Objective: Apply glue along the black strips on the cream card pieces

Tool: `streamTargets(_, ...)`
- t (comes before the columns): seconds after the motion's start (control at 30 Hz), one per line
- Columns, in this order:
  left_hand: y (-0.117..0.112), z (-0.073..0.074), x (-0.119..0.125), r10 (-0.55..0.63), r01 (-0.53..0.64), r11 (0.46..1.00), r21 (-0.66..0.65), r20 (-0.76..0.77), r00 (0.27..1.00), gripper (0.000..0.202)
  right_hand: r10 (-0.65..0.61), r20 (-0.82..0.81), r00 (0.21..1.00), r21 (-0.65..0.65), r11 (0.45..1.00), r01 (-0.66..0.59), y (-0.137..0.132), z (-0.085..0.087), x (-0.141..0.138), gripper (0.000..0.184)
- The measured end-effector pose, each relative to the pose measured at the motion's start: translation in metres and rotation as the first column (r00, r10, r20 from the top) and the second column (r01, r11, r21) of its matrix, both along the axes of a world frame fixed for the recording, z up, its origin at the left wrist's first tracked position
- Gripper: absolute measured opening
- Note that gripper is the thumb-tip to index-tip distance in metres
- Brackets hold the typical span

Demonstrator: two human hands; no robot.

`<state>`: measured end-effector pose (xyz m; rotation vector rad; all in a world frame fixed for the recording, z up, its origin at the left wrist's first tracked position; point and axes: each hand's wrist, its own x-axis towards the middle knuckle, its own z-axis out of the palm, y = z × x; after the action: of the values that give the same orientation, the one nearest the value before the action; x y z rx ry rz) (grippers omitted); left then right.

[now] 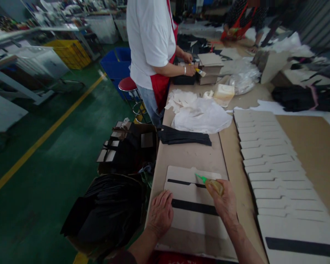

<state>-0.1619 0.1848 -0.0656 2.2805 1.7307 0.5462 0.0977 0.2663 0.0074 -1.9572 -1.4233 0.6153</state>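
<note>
My right hand [222,201] grips a translucent glue bottle [215,186] with a green nozzle, its tip just above a beige cardboard blank [195,227]. My left hand [161,214] rests flat on the blank's left edge and holds nothing. Two black strips cross the blank, the wider one [194,207] lying between my hands. To the right, several similar notched cardboard pieces [275,172] overlap in a long row. A bundle of black strips [184,136] lies farther up the table [187,156].
White tissue [200,115] lies beyond the black strips. A co-worker [151,47] in a white shirt and red apron works at the far end, near cardboard stacks [210,68]. Black bags [104,212] stand left of the table, on a green floor [44,154].
</note>
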Motion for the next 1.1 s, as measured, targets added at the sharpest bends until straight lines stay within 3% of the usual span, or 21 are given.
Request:
streamTargets(0.27, -0.001, -0.008, -0.003, -0.019, 0.019, 0.999, 0.033, 0.006, 1.0, 0.05, -0.207, 0.113, 0.972, 0.0, 0.978, 0.208, -0.021, 0.005, 0.062, 0.053)
streamTargets(0.43, 0.001, -0.008, -0.003, -0.013, 0.013, 0.999, 0.033, -0.021, 1.0, 0.048, -0.278, 0.094, 0.956, 0.012, 0.961, 0.278, -0.023, 0.002, 0.06, 0.057)
streamTargets(0.53, 0.001, -0.009, -0.003, -0.023, 0.024, 0.999, 0.038, -0.022, 0.999, 0.049, -0.339, -0.129, 0.932, -0.036, 0.941, 0.337, -0.02, 0.002, 0.042, 0.057)
streamTargets(0.67, 0.0, -0.012, -0.005, -0.035, 0.037, 0.996, 0.081, -0.029, 0.999, 0.047, -0.467, -0.518, 0.716, -0.177, 0.878, 0.445, -0.021, 0.005, 0.012, 0.056)
streamTargets(0.83, 0.003, -0.019, -0.007, -0.021, 0.026, 0.985, 0.171, -0.026, 0.999, 0.043, -0.467, -0.722, 0.511, -0.248, 0.864, 0.439, -0.037, 0.015, -0.009, 0.049)
streamTargets(1.1, 0.009, -0.024, -0.01, -0.049, 0.035, 0.982, 0.186, 0.074, 0.996, 0.038, -0.383, -0.916, 0.121, -0.28, 0.824, 0.493, -0.084, 0.043, 0.021, 0.037)
